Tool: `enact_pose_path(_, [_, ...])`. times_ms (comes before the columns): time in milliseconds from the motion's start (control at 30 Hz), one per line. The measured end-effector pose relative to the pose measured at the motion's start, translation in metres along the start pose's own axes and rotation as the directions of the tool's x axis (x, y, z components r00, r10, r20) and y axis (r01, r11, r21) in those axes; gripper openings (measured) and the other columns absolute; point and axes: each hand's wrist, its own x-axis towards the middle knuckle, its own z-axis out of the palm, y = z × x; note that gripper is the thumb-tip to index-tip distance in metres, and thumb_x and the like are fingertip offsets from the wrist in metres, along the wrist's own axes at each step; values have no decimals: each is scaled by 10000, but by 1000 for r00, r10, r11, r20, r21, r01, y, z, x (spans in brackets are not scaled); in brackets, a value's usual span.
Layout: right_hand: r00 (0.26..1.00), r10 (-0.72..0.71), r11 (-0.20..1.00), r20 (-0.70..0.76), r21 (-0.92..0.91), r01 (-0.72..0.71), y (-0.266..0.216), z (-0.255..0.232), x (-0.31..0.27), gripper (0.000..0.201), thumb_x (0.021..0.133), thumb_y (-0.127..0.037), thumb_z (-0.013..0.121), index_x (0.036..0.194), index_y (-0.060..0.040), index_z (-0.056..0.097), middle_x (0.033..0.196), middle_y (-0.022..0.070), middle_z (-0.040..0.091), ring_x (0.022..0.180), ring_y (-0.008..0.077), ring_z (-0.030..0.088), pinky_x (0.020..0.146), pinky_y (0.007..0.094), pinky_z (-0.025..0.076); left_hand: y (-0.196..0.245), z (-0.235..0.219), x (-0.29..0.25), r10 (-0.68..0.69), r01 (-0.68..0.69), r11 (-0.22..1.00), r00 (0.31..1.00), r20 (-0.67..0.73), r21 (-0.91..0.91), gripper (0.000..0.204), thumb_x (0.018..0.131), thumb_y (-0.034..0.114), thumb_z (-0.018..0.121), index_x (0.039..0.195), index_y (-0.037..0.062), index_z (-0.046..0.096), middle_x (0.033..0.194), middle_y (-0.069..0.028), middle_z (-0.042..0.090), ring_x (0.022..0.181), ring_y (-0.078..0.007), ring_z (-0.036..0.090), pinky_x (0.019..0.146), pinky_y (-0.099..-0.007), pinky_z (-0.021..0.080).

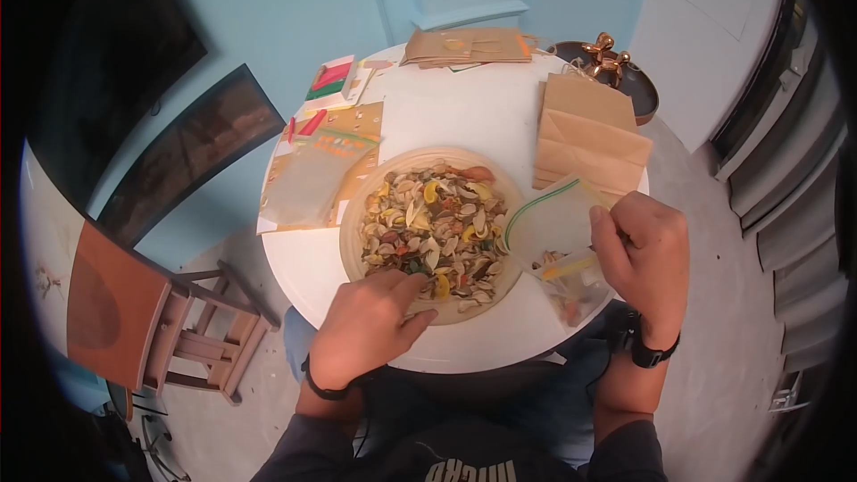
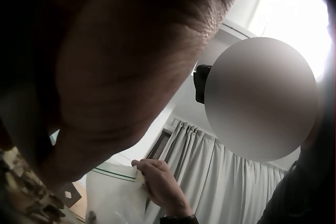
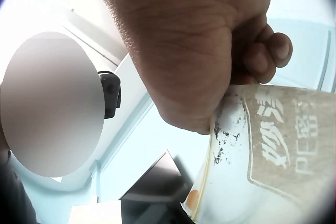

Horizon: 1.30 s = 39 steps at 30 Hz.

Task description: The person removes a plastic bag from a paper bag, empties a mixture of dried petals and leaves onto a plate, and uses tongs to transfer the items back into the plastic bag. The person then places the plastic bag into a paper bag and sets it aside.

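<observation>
A wide round bowl [image 1: 351, 245] full of mixed dried petals, shells and slices [image 1: 433, 223] sits on the white table. My left hand [image 1: 366, 326] reaches over its near left rim, fingertips at the dried pieces, thumb apart from the fingers. Right of the bowl, my right hand [image 1: 644, 259] pinches the upper edge of a clear zip bag [image 1: 558, 223] with a green seal line. Some pieces lie low in that bag. In the right wrist view the bag [image 3: 273, 145], with white print, hangs from the curled right hand [image 3: 210, 50].
Brown paper bags [image 1: 594, 138] lie at the right, and more [image 1: 469, 46] at the back. At the left are an empty zip bag [image 1: 312, 183] and a tray [image 1: 330, 82] with red and green items. A wooden chair [image 1: 214, 339] stands left of the table.
</observation>
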Motion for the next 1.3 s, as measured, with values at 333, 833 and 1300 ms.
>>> enact_pose_path(333, [998,-32,999,48,-7,33,-5,-1,1,335,941,-100,825,700,-29,604,654,116,617,576,349,622,544,457,487,-13,10,12,-81,74,993,994,78,95,308,917,246,879,1093,9,791,944,-177,766,874,-416,768,749,-513,601])
enact_pose_path(833, [993,-55,998,103,-33,59,-7,4,4,356,937,-102,831,683,-29,592,642,119,602,568,347,614,539,451,484,-14,16,20,-39,33,996,997,68,80,191,1001,206,796,987,16,781,902,-178,775,876,-423,765,769,-526,603])
enact_pose_path(1300, [984,-68,997,165,39,62,-12,13,7,321,942,-116,822,702,-23,631,671,142,631,604,374,646,575,469,512,-11,-16,11,-131,102,980,976,-175,-169,256,937,154,882,1148,18,829,922,-172,790,864,-408,778,758,-478,612])
